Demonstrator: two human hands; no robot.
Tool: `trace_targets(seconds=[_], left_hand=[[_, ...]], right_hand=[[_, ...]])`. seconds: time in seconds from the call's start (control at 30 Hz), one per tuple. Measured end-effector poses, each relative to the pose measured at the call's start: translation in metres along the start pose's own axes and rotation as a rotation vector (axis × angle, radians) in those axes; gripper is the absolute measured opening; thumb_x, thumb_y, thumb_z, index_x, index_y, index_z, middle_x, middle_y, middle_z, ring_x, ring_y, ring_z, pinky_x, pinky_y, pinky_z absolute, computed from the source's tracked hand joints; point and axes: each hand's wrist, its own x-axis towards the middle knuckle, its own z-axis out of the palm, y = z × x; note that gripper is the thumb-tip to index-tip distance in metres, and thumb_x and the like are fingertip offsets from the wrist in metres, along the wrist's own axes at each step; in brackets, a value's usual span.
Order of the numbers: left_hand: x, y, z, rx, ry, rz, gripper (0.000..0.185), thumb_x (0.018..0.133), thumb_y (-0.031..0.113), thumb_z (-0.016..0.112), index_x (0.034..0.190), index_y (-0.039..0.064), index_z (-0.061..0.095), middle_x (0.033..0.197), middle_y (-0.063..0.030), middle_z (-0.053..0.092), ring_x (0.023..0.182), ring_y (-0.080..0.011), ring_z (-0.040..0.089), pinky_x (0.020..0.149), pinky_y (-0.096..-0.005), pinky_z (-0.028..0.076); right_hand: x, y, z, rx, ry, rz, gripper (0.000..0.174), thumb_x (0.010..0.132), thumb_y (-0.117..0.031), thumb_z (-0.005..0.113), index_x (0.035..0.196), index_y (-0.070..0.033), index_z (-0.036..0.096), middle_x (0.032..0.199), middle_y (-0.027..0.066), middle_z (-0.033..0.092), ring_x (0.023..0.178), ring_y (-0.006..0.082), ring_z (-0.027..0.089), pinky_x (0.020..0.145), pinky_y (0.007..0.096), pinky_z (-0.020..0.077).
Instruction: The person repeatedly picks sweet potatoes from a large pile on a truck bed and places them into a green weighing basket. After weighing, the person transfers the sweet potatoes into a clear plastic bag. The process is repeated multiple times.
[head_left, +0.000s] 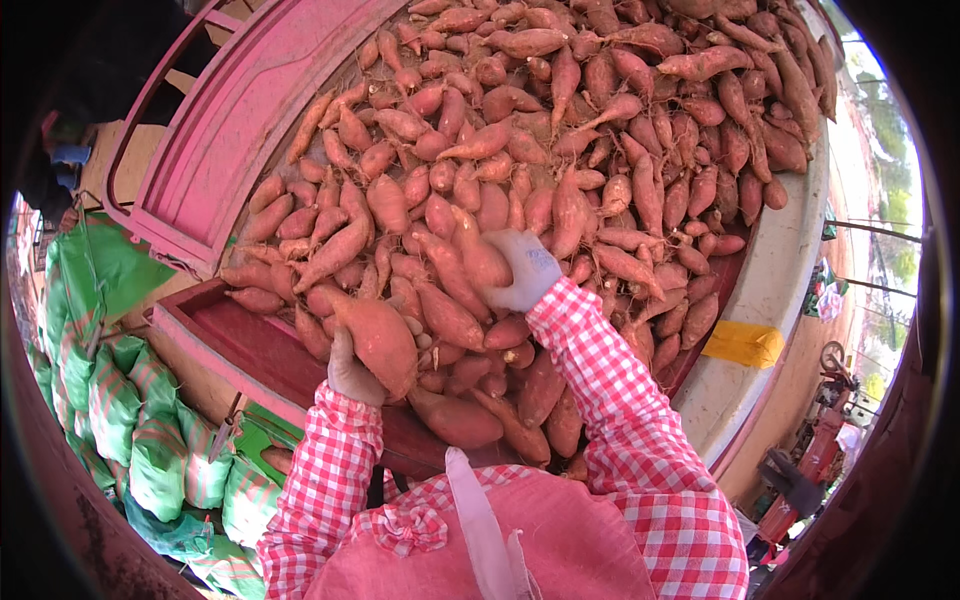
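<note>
A heap of reddish sweet potatoes (517, 150) fills the bed before me. My left hand (352, 371), in a light work glove, is wrapped around a large round sweet potato (377, 341) near the front edge of the bed. Its fingertips show at the far side of the root. My right hand (523, 268), gloved alike, grips a longer sweet potato (480, 255) from its right side, just above the heap. Between the hands lie several more roots, one a long sweet potato (450, 313).
The red metal bed's rim (247, 371) runs along the front left, beside a lowered pink side panel (217, 112). Filled green striped sacks (159, 461) stand at lower left. A pale ledge (765, 262) with yellow tape (742, 343) borders the right. Part of a person (60, 180) shows far left.
</note>
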Motion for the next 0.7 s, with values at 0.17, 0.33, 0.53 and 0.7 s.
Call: trace_targets(seconds=[0.17,0.33,0.53,0.7], left_hand=[[0.000,0.000,-0.004,-0.043,0.061,-0.014,0.096,0.083,0.073,0.057,0.144,0.001,0.039,0.117,-0.0192,0.064,0.102,-0.0357,0.066,0.090,-0.0488,0.055],[-0.001,0.000,-0.001,-0.038,0.116,0.010,0.094,0.084,0.072,0.058,0.143,0.001,0.040,0.116,-0.0197,0.063,0.102,-0.0365,0.065,0.090,-0.0490,0.055],[-0.001,0.001,0.002,-0.036,0.120,0.008,0.096,0.082,0.070,0.062,0.144,0.000,0.037,0.120,-0.0207,0.062,0.105,-0.0377,0.064,0.095,-0.0489,0.052],[0.000,0.000,-0.001,-0.062,0.113,-0.010,0.092,0.081,0.070,0.063,0.139,0.002,0.043,0.122,-0.0219,0.061,0.107,-0.0400,0.063,0.096,-0.0506,0.051]], right_hand=[[-0.007,0.010,-0.021,0.360,-0.121,-0.259,0.036,0.076,-0.019,0.075,0.109,-0.006,0.069,0.113,0.0131,0.066,0.110,0.0301,0.060,0.094,0.0396,0.0475],[0.082,0.078,-0.055,-0.331,0.203,0.013,0.045,0.081,-0.020,0.072,0.124,-0.009,0.062,0.124,0.0149,0.061,0.117,0.0306,0.057,0.098,0.0428,0.0468],[0.188,0.135,-0.011,-0.522,0.048,0.308,0.071,0.077,-0.021,0.075,0.141,-0.014,0.046,0.139,0.0164,0.047,0.127,0.0370,0.050,0.105,0.0443,0.0443],[0.208,0.136,-0.006,-0.536,0.040,0.409,0.073,0.072,-0.017,0.078,0.138,-0.014,0.046,0.140,0.0167,0.045,0.126,0.0400,0.050,0.105,0.0449,0.0452]])
